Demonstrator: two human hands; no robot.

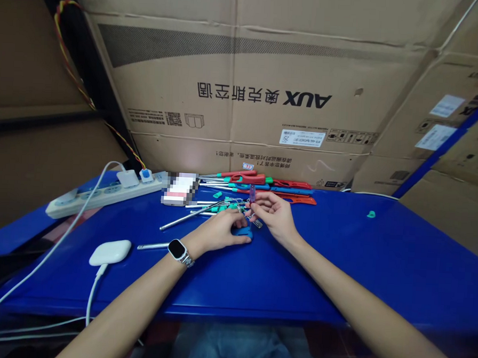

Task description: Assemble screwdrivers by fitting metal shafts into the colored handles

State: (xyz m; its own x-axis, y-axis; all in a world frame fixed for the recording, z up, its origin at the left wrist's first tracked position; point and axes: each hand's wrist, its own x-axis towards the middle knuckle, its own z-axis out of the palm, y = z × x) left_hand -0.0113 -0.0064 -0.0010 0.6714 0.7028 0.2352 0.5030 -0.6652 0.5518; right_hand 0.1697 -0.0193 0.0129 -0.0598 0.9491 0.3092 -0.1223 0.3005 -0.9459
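Between the thumb and fingertips of the right hand [277, 218], a small, translucent purple piece [252, 192] is pinched upright, just above the blue counter [359, 255]. A flat blue piece [246, 232] is held low at the counter by the left hand [220, 231], its grip closed around it from the side; how firmly cannot be told. Fine wires can be made out between the hands, partly hidden by fingers. Both pieces are judged light, stiff and smooth, the purple one perhaps brittle; they are best taken by their sides, with the wires left unpulled. Beyond the fingers, small green parts [218, 195] and slim metal tubes [183, 219] are scattered, backed by long tools with red and blue handles [290, 191]. To the left, a white case [110, 252] and a power strip [105, 194] are seen; behind, printed cardboard [253, 57] is stood.
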